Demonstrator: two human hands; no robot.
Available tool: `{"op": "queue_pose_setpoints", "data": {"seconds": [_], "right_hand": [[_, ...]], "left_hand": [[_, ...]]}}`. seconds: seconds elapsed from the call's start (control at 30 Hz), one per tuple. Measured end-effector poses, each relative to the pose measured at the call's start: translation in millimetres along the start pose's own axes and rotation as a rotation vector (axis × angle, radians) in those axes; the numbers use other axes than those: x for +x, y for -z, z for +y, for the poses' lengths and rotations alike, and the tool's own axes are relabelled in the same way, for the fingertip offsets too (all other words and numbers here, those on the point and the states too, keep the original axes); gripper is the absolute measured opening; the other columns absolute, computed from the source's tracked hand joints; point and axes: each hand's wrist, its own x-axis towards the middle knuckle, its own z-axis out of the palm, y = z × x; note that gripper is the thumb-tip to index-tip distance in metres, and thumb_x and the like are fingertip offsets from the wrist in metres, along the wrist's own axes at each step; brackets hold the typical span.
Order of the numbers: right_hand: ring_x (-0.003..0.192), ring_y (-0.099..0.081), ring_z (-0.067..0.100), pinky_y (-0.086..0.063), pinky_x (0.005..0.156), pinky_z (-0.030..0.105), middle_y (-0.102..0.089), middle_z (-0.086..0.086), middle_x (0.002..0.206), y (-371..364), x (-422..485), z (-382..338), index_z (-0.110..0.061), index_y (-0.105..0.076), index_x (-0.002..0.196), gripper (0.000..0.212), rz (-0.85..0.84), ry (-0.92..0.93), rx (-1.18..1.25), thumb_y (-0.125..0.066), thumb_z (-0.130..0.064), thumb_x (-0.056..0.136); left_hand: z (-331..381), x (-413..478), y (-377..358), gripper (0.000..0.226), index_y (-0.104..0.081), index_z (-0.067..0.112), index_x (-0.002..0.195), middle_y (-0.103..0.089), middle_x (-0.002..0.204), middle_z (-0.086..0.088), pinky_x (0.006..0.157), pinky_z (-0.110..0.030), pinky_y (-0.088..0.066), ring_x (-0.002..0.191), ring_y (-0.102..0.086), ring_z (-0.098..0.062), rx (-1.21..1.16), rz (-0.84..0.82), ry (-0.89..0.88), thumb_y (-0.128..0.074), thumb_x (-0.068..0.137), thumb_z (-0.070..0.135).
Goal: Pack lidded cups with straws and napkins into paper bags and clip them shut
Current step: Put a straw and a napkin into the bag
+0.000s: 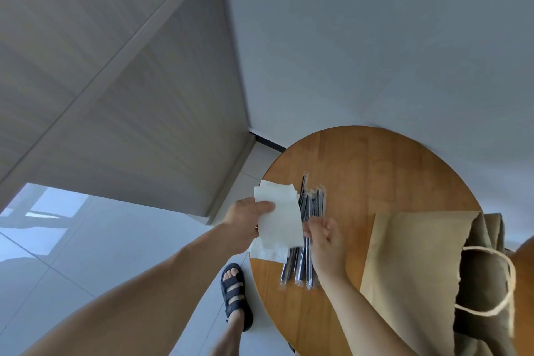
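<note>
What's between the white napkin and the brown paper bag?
Head view: the wrapped straws and the right hand sit between the napkin and the paper bag.

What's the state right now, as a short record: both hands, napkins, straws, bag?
left hand: holds one napkin above the table's left edge
right hand: at the straws, fingers curled; grip on a straw unclear
straws: wrapped, in a loose pile on the table
napkin stack: on the table edge, partly under the held napkin
paper bag: lying flat on the table, right of the straws, cord handle showing
</note>
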Motion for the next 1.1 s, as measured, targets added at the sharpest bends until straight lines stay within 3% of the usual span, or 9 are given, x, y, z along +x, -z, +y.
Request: {"op": "queue_pose_setpoints", "data": {"seconds": [0.07,0.17,0.27,0.33,0.43,0.53,0.7,0.93,1.1], "right_hand": [[0.086,-0.065,0.014,-0.041,0.059,0.017,-0.064,-0.010,0.088,7,11,18,-0.021,-0.060,0.097,0.014,0.116,-0.003,-0.367,-0.061,-0.034,0.093],[0.087,-0.062,0.013,-0.037,0.055,0.021,-0.063,-0.009,0.099,7,21,38,-0.022,-0.059,0.109,0.027,0.022,-0.016,-0.790,-0.059,-0.044,0.093],[0.078,-0.062,0.012,-0.037,0.049,0.022,-0.062,-0.010,0.093,1,26,44,-0.025,-0.057,0.103,0.026,-0.036,-0.066,-0.938,-0.058,-0.048,0.092],[0.063,-0.058,0.009,-0.040,0.047,0.021,-0.056,-0.011,0.075,-1,28,47,-0.025,-0.056,0.087,0.019,-0.034,-0.068,-0.960,-0.059,-0.042,0.093],[0.046,-0.049,0.010,-0.032,0.041,0.020,-0.047,-0.008,0.053,-2,30,47,-0.022,-0.048,0.066,0.032,-0.033,-0.061,-0.991,-0.055,-0.035,0.094],[0.041,-0.047,0.010,-0.026,0.039,0.020,-0.046,-0.006,0.046,-2,28,42,-0.018,-0.047,0.058,0.037,0.001,-0.058,-0.962,-0.054,-0.031,0.092],[0.052,-0.053,0.003,-0.034,0.043,0.020,-0.058,-0.012,0.060,7,15,20,-0.027,-0.055,0.072,0.021,0.051,-0.048,-0.838,-0.056,-0.034,0.092],[0.070,-0.064,0.003,-0.048,0.058,0.014,-0.067,-0.010,0.075,22,-8,-43,-0.031,-0.061,0.085,0.014,0.062,0.133,-0.213,-0.069,-0.019,0.088],[0.075,-0.067,0.002,-0.053,0.065,0.014,-0.071,-0.017,0.084,30,-25,-94,-0.026,-0.065,0.102,0.018,0.034,0.274,-0.005,-0.070,-0.014,0.089]], "left_hand": [[-1,0,-1,0.022,-0.064,0.005,0.109,-0.070,0.110,-0.014,0.088,-0.046,-0.057,0.100,-0.067,-0.032,0.028,0.007,-0.029,-0.068,0.088,0.005],[-2,-1,-1,0.015,-0.065,0.012,0.105,-0.071,0.106,-0.010,0.089,-0.045,-0.057,0.098,-0.068,-0.029,0.095,0.020,-0.062,-0.068,0.090,0.011],[-1,-3,-2,0.016,-0.064,0.014,0.108,-0.071,0.104,-0.008,0.085,-0.043,-0.058,0.096,-0.069,-0.027,0.135,0.041,-0.095,-0.066,0.092,0.016],[-1,-3,-3,0.013,-0.063,0.017,0.106,-0.071,0.103,-0.006,0.084,-0.044,-0.059,0.094,-0.069,-0.025,0.174,0.050,-0.122,-0.065,0.093,0.018],[0,-2,-4,0.005,-0.063,0.023,0.098,-0.070,0.098,-0.001,0.082,-0.041,-0.060,0.090,-0.069,-0.021,0.255,0.073,-0.172,-0.064,0.095,0.020],[1,-3,-6,0.007,-0.064,0.025,0.091,-0.070,0.094,0.002,0.080,-0.039,-0.060,0.087,-0.068,-0.020,0.316,0.088,-0.218,-0.062,0.095,0.021],[3,-12,-12,0.011,-0.063,0.028,0.087,-0.069,0.093,0.003,0.086,-0.043,-0.058,0.088,-0.067,-0.021,0.385,0.091,-0.257,-0.059,0.096,0.024],[25,-42,-31,0.015,-0.058,0.033,0.087,-0.067,0.089,0.008,0.061,-0.025,-0.052,0.080,-0.066,-0.013,0.420,0.087,-0.359,-0.051,0.100,0.028],[50,-69,-49,0.014,-0.063,0.025,0.089,-0.071,0.085,0.002,0.062,-0.027,-0.053,0.074,-0.066,-0.016,0.406,0.068,-0.437,-0.053,0.098,0.028]]}}
